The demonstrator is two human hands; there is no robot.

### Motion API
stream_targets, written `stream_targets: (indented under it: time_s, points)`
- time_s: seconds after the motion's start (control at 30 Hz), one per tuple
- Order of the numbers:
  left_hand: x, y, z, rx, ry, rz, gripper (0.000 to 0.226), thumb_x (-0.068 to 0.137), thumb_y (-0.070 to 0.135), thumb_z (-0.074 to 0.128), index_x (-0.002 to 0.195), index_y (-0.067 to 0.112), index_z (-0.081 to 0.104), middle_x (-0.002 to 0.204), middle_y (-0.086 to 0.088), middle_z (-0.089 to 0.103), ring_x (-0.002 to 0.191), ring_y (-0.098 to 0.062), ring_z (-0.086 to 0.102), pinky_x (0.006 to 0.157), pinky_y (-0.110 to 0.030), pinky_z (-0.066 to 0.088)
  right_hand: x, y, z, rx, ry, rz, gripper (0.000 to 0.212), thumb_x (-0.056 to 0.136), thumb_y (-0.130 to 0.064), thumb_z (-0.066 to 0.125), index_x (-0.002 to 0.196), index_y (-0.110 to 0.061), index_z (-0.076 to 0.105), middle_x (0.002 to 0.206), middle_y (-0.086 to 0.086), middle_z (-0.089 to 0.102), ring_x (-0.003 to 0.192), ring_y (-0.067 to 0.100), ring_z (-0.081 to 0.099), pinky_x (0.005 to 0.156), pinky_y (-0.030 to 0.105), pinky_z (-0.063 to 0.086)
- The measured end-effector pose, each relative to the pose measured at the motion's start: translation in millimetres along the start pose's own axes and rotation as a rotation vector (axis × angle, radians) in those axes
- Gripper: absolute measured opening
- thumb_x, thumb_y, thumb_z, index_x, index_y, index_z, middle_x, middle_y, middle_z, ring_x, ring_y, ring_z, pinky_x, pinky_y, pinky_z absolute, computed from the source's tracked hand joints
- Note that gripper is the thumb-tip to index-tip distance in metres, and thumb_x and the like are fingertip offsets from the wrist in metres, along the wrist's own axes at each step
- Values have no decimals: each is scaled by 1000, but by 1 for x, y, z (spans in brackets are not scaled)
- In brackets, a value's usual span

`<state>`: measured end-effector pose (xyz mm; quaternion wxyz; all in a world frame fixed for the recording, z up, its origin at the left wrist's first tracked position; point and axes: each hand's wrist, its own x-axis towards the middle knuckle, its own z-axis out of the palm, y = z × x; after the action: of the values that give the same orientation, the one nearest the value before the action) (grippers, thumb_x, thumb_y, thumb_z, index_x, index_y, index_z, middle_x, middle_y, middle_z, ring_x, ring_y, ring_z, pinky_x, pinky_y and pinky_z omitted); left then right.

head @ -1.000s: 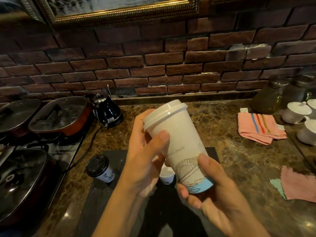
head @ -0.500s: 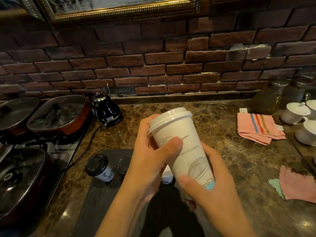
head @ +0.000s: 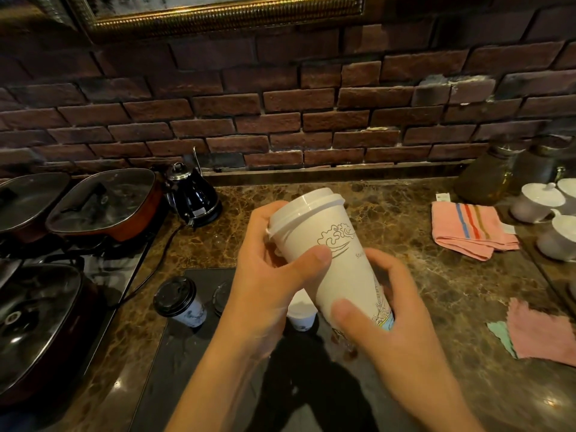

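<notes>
Far left of the tall cup: two red pans under glass lids, side by side, and a third, darker pan nearer the camera. Next, back-left of the cup, a black kettle against the brick wall. Lower left of the cup, a small cup with a black lid stands upright at the left edge of a dark mat on the brown marbled surface. A second black lid sits just right of it, half hidden by the left hand. Left hand grips the tall cup's upper half, thumb laid across the front, fingers wrapped round the back just under the lid. Directly below the tall cup, between the two hands, a small white cup stands on the mat, mostly hidden. Tall cup itself: white paper, white lid on, line drawing on the side, a blue strip showing at the base. It is held in the air above the mat, tilted, top leaning left and away. Right hand holds its lower end, thumb on the front, fingers curled round the far side. Right of the cup, well apart, a pink cloth with coloured stripes lies folded on the surface. Behind that cloth stand dark glass jars; at the frame edge, white lidded pots. Lower right of the cup lies a plain pink cloth, with a green scrap touching its left edge.
</notes>
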<state>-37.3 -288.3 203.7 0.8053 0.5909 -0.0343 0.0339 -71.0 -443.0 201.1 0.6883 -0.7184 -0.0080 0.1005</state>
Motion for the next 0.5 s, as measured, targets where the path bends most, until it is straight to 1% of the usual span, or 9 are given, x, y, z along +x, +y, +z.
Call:
stream_targets:
  time_s: [0.03, 0.1, 0.17, 0.23, 0.3, 0.37, 0.4, 0.43, 0.5]
  points:
    - [-1, 0, 1, 30, 8, 14, 56, 64, 19, 84, 113, 35, 63, 110, -2, 70, 104, -26, 71, 76, -44, 60, -1, 0, 2, -165, 54, -66, 76, 56, -59, 78, 121, -60, 37, 109, -40, 54, 95, -4, 64, 61, 22, 58]
    - [-2, 1, 2, 71, 18, 32, 54, 64, 21, 85, 111, 38, 63, 109, 0, 70, 103, -24, 71, 76, -43, 61, -3, 1, 7, -313, 123, -129, 82, 51, -67, 72, 121, -70, 28, 114, -46, 45, 103, -10, 56, 70, 21, 55]
    - [-2, 3, 2, 96, 10, 38, 55, 63, 24, 85, 111, 38, 63, 109, 0, 70, 104, -26, 71, 77, -46, 61, -3, 5, 6, -290, 140, -159, 80, 51, -66, 71, 119, -71, 30, 115, -48, 44, 105, -14, 54, 67, 20, 55]
    - [-3, 7, -1, 101, -21, 25, 55, 63, 24, 85, 113, 35, 63, 111, -2, 70, 105, -27, 70, 79, -48, 61, -3, 6, 3, -165, 103, -162, 75, 53, -59, 76, 117, -67, 38, 112, -46, 50, 104, -14, 56, 61, 18, 57]
    - [-3, 10, -5, 76, -55, 8, 53, 64, 23, 83, 113, 30, 64, 108, -3, 70, 104, -27, 69, 80, -44, 61, -3, 4, -2, -45, 36, -165, 73, 53, -57, 75, 120, -57, 46, 110, -38, 56, 101, -9, 62, 60, 17, 58]
    - [-4, 13, -8, 43, -78, 4, 50, 65, 21, 81, 112, 27, 65, 106, -3, 70, 101, -25, 69, 77, -39, 61, -2, 3, -8, 91, -56, -119, 69, 54, -52, 76, 120, -48, 55, 108, -24, 65, 95, 11, 71, 58, 30, 62]
    - [-5, 13, -8, 24, -85, 3, 49, 65, 19, 80, 111, 25, 65, 105, -3, 71, 99, -25, 69, 76, -37, 60, -3, 3, -10, 195, -108, -72, 66, 56, -47, 78, 120, -44, 59, 106, -14, 70, 84, 24, 74, 55, 38, 62]
    - [-5, 14, -8, 3, -89, 1, 48, 65, 18, 80, 110, 24, 66, 104, -3, 71, 97, -24, 70, 75, -35, 60, -3, 5, -10, 314, -169, -27, 65, 59, -42, 79, 120, -39, 61, 103, -3, 73, 70, 32, 73, 49, 41, 59]
    - [-5, 14, -7, -27, -99, -4, 47, 63, 17, 79, 108, 24, 67, 101, -3, 72, 95, -22, 70, 73, -34, 60, -2, 10, -7, 557, -282, 42, 58, 67, -35, 82, 122, -28, 64, 101, 17, 71, 54, 32, 66, 41, 29, 52]
